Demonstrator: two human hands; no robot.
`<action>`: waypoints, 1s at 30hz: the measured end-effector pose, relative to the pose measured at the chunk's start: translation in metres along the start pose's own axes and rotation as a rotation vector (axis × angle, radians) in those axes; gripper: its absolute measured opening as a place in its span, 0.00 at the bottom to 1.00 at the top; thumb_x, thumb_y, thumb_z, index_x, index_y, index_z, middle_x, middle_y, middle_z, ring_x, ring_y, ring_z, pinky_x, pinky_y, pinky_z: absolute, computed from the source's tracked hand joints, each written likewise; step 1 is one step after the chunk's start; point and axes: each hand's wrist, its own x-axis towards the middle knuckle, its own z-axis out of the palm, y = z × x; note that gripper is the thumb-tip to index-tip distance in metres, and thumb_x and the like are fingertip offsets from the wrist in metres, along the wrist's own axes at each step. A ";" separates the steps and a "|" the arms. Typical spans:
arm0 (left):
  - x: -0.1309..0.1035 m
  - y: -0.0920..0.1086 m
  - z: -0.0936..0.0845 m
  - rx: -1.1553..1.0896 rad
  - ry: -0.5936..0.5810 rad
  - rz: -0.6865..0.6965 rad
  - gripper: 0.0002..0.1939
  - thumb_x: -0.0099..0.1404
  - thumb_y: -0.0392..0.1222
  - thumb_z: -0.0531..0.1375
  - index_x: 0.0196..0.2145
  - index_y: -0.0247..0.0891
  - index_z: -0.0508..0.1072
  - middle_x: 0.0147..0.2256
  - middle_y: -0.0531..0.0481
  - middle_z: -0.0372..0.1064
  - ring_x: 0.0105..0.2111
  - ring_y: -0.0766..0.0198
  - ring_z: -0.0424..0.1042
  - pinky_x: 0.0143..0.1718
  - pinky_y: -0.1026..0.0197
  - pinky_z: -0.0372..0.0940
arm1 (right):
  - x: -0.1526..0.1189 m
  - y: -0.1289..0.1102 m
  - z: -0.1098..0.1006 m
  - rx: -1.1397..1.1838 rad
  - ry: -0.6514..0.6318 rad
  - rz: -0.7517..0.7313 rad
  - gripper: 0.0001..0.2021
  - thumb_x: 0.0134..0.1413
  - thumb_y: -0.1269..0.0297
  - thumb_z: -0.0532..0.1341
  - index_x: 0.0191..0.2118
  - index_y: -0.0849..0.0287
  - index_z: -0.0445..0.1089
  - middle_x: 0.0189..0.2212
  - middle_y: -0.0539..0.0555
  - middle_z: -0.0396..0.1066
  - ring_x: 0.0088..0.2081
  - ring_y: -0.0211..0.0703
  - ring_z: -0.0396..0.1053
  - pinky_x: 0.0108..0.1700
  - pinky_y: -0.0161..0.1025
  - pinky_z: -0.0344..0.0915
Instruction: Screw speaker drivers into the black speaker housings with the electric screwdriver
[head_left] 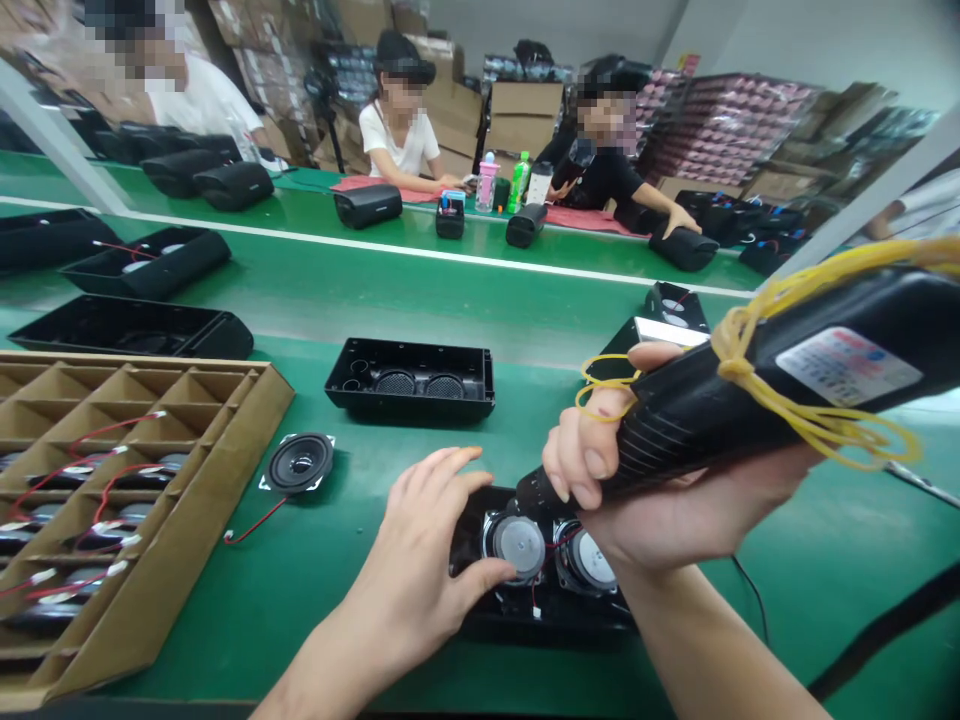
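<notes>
My right hand is wrapped round a black electric screwdriver, tied with yellow cord. Its tip points down at the rear left corner of a round speaker driver. That driver lies magnet side up in a black speaker housing, next to a second driver. My left hand curves over the housing's left end, fingertips at the rear rim and thumb against the first driver. A red wire with a white plug hangs inside. The screw point is hidden by the tool's nose.
Another black housing sits behind my hands. A loose driver with a red lead lies to the left, beside a divided cardboard box holding several drivers. More housings stand farther back. Co-workers sit across the green bench.
</notes>
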 end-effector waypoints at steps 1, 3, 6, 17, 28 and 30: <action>0.000 0.001 -0.001 0.004 -0.007 -0.013 0.38 0.63 0.45 0.79 0.65 0.49 0.69 0.72 0.40 0.70 0.72 0.39 0.68 0.71 0.30 0.68 | 0.000 0.003 0.000 -0.010 -0.008 -0.013 0.26 0.66 0.32 0.69 0.49 0.50 0.84 0.22 0.47 0.73 0.14 0.38 0.62 0.17 0.35 0.64; 0.002 0.004 -0.003 0.007 -0.053 -0.048 0.44 0.61 0.46 0.80 0.69 0.47 0.66 0.71 0.37 0.70 0.72 0.39 0.69 0.70 0.31 0.68 | 0.000 0.010 0.000 -0.038 -0.019 -0.054 0.28 0.69 0.30 0.64 0.49 0.51 0.84 0.23 0.47 0.73 0.14 0.37 0.59 0.15 0.35 0.61; 0.011 0.009 -0.004 0.017 -0.187 -0.146 0.48 0.58 0.48 0.82 0.69 0.46 0.66 0.69 0.37 0.73 0.70 0.37 0.72 0.67 0.32 0.71 | 0.000 0.021 0.002 -0.074 -0.030 -0.089 0.30 0.71 0.30 0.59 0.50 0.52 0.83 0.22 0.46 0.72 0.13 0.36 0.55 0.13 0.35 0.56; 0.024 0.014 -0.006 0.037 -0.264 -0.261 0.36 0.58 0.50 0.82 0.59 0.46 0.73 0.55 0.46 0.80 0.55 0.42 0.81 0.51 0.44 0.75 | 0.001 0.028 0.007 -0.129 -0.006 0.020 0.30 0.61 0.26 0.67 0.46 0.49 0.80 0.19 0.44 0.70 0.13 0.37 0.59 0.13 0.34 0.56; 0.028 0.015 -0.005 0.044 -0.283 -0.272 0.36 0.59 0.49 0.82 0.58 0.45 0.71 0.55 0.47 0.80 0.57 0.42 0.79 0.54 0.42 0.74 | 0.000 0.042 0.001 -0.283 0.025 -0.036 0.33 0.65 0.23 0.58 0.50 0.46 0.81 0.25 0.45 0.66 0.14 0.37 0.54 0.12 0.37 0.52; 0.029 0.016 -0.006 0.053 -0.290 -0.281 0.35 0.59 0.49 0.82 0.57 0.45 0.72 0.54 0.47 0.80 0.56 0.43 0.80 0.52 0.44 0.74 | -0.001 0.044 0.000 -0.248 0.002 -0.023 0.34 0.63 0.21 0.60 0.50 0.46 0.81 0.24 0.44 0.66 0.14 0.36 0.56 0.13 0.35 0.55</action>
